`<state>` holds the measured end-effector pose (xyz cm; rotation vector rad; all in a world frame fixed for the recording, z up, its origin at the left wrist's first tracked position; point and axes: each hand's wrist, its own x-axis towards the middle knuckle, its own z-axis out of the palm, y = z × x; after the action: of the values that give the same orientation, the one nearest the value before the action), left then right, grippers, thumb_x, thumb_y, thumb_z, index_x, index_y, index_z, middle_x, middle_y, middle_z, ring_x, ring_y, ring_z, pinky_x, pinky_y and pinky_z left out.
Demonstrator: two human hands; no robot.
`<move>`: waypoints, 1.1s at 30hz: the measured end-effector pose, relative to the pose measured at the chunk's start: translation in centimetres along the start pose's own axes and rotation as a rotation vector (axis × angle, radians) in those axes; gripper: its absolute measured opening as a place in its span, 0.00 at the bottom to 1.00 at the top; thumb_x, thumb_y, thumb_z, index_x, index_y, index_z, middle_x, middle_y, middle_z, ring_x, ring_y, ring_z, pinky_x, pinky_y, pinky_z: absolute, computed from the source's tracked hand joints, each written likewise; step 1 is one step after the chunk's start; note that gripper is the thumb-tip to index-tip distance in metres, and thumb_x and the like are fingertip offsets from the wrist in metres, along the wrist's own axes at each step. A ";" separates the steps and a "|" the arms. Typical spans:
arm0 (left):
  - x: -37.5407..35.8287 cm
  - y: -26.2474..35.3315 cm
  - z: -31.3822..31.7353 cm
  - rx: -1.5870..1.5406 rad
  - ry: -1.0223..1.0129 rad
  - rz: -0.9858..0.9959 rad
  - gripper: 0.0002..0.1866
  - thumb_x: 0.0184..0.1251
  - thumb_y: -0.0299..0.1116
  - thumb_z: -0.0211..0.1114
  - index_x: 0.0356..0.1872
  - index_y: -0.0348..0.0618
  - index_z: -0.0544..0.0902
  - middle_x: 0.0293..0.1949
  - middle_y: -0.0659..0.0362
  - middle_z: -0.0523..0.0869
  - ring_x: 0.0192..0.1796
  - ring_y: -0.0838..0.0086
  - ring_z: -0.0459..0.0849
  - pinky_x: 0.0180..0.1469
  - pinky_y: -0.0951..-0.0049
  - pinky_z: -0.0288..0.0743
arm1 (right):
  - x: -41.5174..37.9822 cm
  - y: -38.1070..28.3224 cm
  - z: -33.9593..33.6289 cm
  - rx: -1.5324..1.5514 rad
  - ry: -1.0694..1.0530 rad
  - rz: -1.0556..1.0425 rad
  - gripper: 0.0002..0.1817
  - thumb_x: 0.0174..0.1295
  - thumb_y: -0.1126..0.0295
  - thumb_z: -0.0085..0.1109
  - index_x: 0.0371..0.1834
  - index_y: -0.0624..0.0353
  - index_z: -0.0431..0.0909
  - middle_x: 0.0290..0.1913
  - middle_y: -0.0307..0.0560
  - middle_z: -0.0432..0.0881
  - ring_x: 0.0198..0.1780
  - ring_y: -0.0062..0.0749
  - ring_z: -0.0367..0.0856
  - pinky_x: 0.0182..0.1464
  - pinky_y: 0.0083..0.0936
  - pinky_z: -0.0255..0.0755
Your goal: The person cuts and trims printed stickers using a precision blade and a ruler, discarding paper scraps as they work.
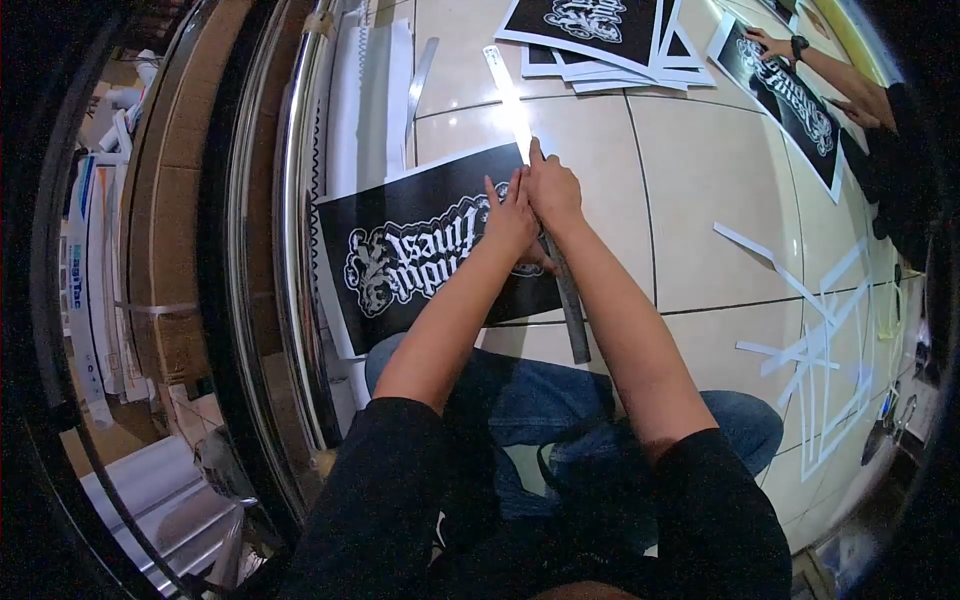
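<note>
A black printed sheet (pixel 420 225) with white gothic lettering and a white border lies on the tiled floor in front of my crossed legs. A long metal ruler (pixel 512 105) lies across its right side, the far end reaching past the sheet. My left hand (pixel 511 218) rests on the print against the ruler, fingers spread. Beside it, my right hand (pixel 555 188) is closed at the ruler's right edge, the index finger stretched forward. Whatever sits inside the right hand's grip is hidden.
Stacked black prints (pixel 595 30) lie at the far side. At right, another person's hand (pixel 770 45) touches a similar print (pixel 790 105). Cut white strips (pixel 820 320) are scattered at right. A metal roller bar (pixel 300 200) and a cardboard box (pixel 165 200) stand at left.
</note>
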<state>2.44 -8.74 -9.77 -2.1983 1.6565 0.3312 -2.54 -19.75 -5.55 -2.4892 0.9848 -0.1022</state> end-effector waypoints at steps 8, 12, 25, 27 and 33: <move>-2.1 0.7 -5.8 0.011 -0.099 0.000 0.80 0.26 0.84 0.68 0.82 0.45 0.47 0.81 0.40 0.42 0.83 0.47 0.38 0.67 0.14 0.34 | 0.1 0.4 0.2 0.002 0.012 -0.019 0.30 0.74 0.57 0.49 0.75 0.57 0.63 0.40 0.63 0.84 0.39 0.59 0.87 0.41 0.47 0.83; -1.9 0.5 -5.1 -0.045 -0.062 -0.001 0.84 0.21 0.84 0.70 0.80 0.36 0.49 0.82 0.41 0.39 0.83 0.49 0.36 0.69 0.16 0.28 | -0.3 0.5 0.1 0.014 0.028 -0.034 0.30 0.74 0.56 0.48 0.75 0.57 0.63 0.39 0.63 0.84 0.38 0.58 0.88 0.39 0.47 0.83; -1.4 0.5 -3.6 -0.060 -0.027 -0.025 0.79 0.33 0.76 0.73 0.79 0.31 0.43 0.82 0.43 0.42 0.84 0.55 0.38 0.68 0.14 0.30 | -5.1 1.5 0.1 -0.030 -0.006 -0.035 0.27 0.73 0.62 0.45 0.73 0.60 0.66 0.38 0.61 0.84 0.34 0.55 0.88 0.35 0.43 0.85; -1.2 0.5 -4.9 0.034 -0.099 -0.047 0.68 0.49 0.69 0.69 0.80 0.34 0.43 0.82 0.45 0.42 0.84 0.54 0.40 0.67 0.13 0.35 | -5.8 1.8 -0.1 -0.032 0.021 -0.058 0.27 0.72 0.64 0.47 0.73 0.61 0.66 0.38 0.61 0.84 0.34 0.54 0.88 0.35 0.43 0.85; 0.5 -0.2 -0.7 0.034 0.095 -0.064 0.48 0.64 0.49 0.56 0.79 0.35 0.47 0.83 0.48 0.43 0.84 0.57 0.42 0.67 0.12 0.35 | -9.1 2.3 -0.4 -0.008 -0.018 -0.034 0.32 0.68 0.67 0.49 0.77 0.57 0.61 0.41 0.64 0.84 0.36 0.59 0.87 0.38 0.47 0.83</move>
<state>2.72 -9.47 -9.34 -2.2681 1.6238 0.1823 -10.81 -15.33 -5.29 -2.5098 0.9380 -0.0863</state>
